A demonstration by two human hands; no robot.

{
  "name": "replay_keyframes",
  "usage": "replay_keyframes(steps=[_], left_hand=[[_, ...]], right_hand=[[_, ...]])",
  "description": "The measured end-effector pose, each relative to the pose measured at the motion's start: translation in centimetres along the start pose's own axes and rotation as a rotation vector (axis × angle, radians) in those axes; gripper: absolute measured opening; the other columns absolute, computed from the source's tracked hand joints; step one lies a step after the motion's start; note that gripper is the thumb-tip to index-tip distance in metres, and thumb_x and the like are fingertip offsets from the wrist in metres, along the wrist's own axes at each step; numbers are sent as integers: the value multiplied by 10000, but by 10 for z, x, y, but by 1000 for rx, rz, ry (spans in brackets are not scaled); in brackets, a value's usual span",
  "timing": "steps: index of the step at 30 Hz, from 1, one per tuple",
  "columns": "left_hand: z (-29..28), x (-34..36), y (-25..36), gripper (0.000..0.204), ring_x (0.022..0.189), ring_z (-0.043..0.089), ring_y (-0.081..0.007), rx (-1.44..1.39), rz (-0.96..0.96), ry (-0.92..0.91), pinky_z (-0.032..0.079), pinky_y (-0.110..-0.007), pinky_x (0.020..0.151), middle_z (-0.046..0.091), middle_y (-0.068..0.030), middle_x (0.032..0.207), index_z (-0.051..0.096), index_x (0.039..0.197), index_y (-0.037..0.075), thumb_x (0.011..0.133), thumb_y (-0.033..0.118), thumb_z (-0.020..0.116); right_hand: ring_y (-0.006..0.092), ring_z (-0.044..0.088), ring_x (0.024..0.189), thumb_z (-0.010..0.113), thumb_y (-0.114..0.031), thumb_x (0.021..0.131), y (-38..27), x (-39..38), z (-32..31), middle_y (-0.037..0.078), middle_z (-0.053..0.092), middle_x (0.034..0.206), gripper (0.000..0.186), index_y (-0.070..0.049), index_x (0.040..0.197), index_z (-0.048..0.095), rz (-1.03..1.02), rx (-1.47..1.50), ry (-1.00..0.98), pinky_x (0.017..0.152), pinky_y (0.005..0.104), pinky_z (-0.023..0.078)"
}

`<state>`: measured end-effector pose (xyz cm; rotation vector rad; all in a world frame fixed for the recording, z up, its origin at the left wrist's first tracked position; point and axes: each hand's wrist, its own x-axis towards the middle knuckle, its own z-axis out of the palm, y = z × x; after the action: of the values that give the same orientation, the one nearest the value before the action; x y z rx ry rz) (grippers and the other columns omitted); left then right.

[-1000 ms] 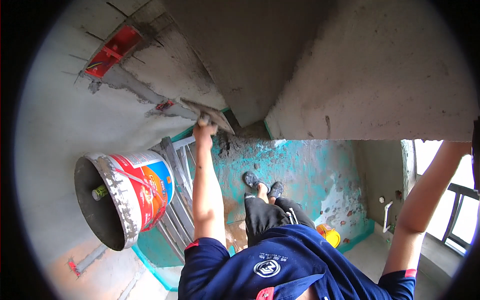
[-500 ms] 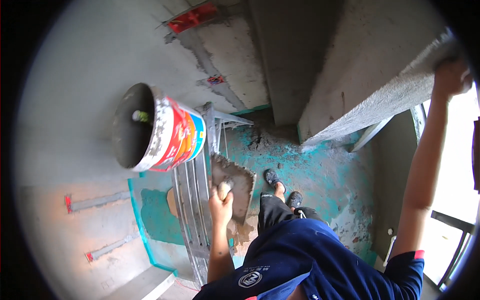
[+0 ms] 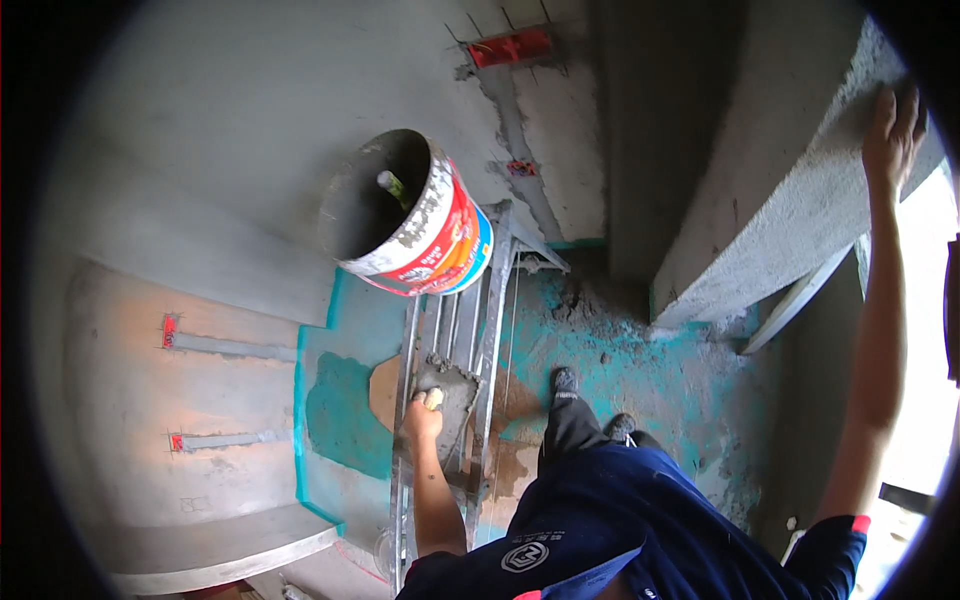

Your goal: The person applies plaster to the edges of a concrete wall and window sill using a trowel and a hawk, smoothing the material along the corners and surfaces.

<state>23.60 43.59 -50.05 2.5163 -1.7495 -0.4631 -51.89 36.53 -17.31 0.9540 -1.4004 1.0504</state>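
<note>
Head view: left hand (image 3: 420, 415), fingers closed around a yellowish handle of what appears to be a plastering trowel (image 3: 447, 393), at lower centre on the metal ladder (image 3: 492, 330) below the mortar bucket (image 3: 410, 215); right hand (image 3: 893, 135), fingers spread, rests on the concrete beam (image 3: 790, 215) at upper right.

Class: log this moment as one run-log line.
left hand: grips trowel on ladder | right hand: flat on concrete beam | bucket: atop ladder

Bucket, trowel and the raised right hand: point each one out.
bucket (image 3: 440, 235), head view, on its red and white side wall.
trowel (image 3: 452, 392), head view, on the grey mortar-smeared blade.
right hand (image 3: 890, 135), head view, on the back of the hand against the concrete beam.
</note>
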Motion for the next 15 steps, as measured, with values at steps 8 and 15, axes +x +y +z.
replay_keyframes(steps=[8,15], left_hand=[[38,49,-74,516,993,636,-327,-75,-74,-194,505,-402,822,671,-184,1000,622,1177,97,702,272,723],[-12,118,-12,297,681,608,-203,-443,293,-94,492,-346,651,680,-120,789,652,885,-52,813,234,689]], right_hand=[[360,427,1271,692,-181,835,-143,-74,-88,173,474,1349,645,-128,1396,378,-148,217,-189,1005,475,407],[319,649,783,571,-193,800,-311,-279,-98,154,655,993,345,-126,1133,632,247,737,-1586,707,415,525]])
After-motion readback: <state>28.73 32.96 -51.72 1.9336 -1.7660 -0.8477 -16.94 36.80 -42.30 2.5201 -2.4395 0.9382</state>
